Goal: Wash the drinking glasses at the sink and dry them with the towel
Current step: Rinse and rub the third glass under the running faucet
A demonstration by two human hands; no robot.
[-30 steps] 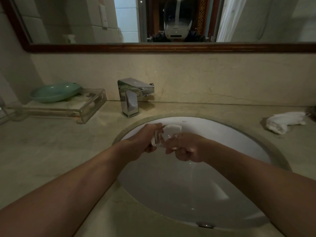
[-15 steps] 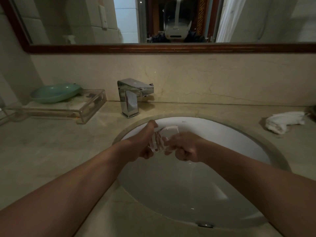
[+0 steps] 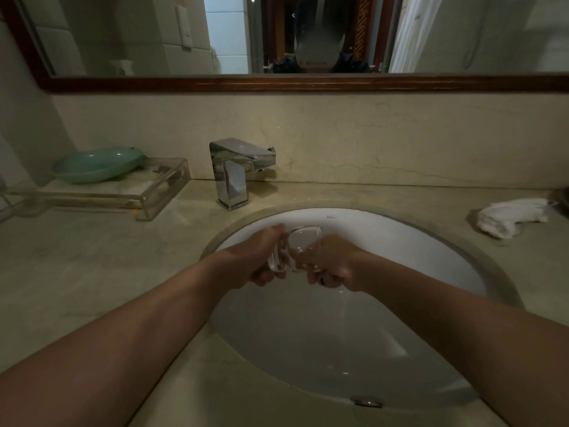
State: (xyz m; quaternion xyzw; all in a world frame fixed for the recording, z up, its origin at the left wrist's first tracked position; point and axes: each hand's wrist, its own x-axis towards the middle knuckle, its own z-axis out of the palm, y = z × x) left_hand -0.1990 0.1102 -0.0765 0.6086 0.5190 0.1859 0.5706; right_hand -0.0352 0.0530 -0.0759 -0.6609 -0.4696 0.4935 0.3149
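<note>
A clear drinking glass (image 3: 296, 248) lies tilted on its side between both hands, over the white sink basin (image 3: 400, 251). My left hand (image 3: 258, 259) grips its base end, fingers curled round it. My right hand (image 3: 334, 264) curls round the rim end, and its fingertips are hidden behind the glass. A thin trickle of water falls from under my right hand into the basin. A crumpled white towel (image 3: 513, 216) lies on the counter at the far right.
A chrome faucet (image 3: 236, 171) stands behind the basin, left of centre, with no water running from it. A clear acrylic tray (image 3: 154, 195) with a green dish (image 3: 97, 163) sits at the back left. A mirror with a dark wood frame (image 3: 308, 83) hangs above.
The glass has turned a little between the hands and both hands have shifted slightly on it, staying over the same part of the basin.
</note>
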